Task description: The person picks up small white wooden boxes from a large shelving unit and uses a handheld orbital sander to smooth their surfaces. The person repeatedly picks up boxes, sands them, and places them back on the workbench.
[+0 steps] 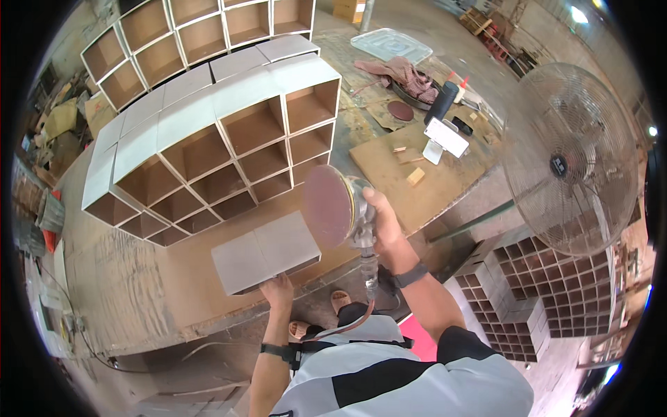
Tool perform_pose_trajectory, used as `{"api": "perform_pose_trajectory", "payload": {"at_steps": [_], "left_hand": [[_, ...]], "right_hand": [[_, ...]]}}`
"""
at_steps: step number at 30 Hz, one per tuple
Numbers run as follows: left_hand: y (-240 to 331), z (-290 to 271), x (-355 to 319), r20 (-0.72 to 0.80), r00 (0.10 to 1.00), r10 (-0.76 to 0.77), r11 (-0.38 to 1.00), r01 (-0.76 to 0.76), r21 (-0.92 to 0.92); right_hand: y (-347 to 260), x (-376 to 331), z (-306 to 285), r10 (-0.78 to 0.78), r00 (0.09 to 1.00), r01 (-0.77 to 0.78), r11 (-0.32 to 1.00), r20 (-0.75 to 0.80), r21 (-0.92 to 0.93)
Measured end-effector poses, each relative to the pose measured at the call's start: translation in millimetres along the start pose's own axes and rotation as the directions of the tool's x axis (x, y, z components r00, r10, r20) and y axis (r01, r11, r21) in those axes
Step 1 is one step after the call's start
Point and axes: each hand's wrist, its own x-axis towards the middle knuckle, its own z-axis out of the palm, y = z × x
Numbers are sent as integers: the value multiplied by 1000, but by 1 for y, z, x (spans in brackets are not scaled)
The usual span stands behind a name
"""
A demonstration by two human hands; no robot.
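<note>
My right hand [383,224] is closed round the metal body of a round pneumatic sander [363,217], held up above the table. The sander's brown abrasive disc [328,207] faces left, and a reddish hose runs down from its handle toward me. A pale grey box [267,250] lies on the brown board near the table's front edge, its open side toward me. At that open side my left hand [278,292] grips the near edge, with the fingertips partly hidden. The disc is raised clear of the box, to its upper right.
Behind the box stand stacked white-edged boxes [253,135] with brown insides. On the right part of the table are a phone on a stand [445,141], a wooden block [415,176], a loose sanding disc [400,110] and a cloth [403,73]. A large fan [570,167] stands right.
</note>
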Motion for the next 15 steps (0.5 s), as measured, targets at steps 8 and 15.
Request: {"api": "perform_pose_trajectory", "payload": {"at_steps": [8, 15], "left_hand": [[10, 4, -21, -51, 998, -39, 986, 47, 161], [31, -17, 2, -49, 999, -11, 993, 17, 118]], "right_hand": [[20, 20, 8, -81, 996, 87, 984, 46, -154], [-21, 14, 95, 42, 938, 247, 613, 344, -750]]}}
